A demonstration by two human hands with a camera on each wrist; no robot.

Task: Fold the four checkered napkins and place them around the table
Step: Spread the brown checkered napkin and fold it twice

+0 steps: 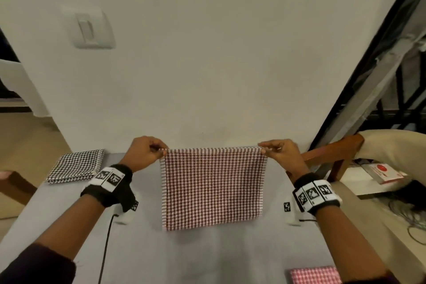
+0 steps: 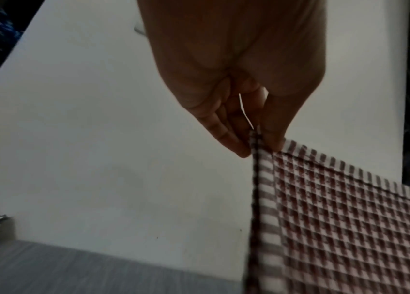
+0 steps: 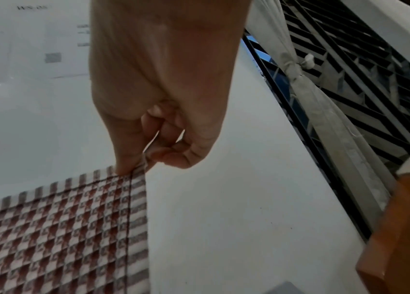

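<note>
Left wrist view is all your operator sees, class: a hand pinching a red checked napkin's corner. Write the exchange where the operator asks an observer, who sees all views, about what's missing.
Operator: Is the other top corner held?
Observer: Yes, the right hand pinches it, so the red napkin hangs spread between it and the left hand.
Operator: Does the napkin hang above the table?
Observer: Its lower edge hangs in front of the grey table; whether it touches, I cannot tell.
Operator: Any napkins already folded?
Observer: Two: a black checked napkin at the far left corner, and a pink napkin at the near right edge.
</note>
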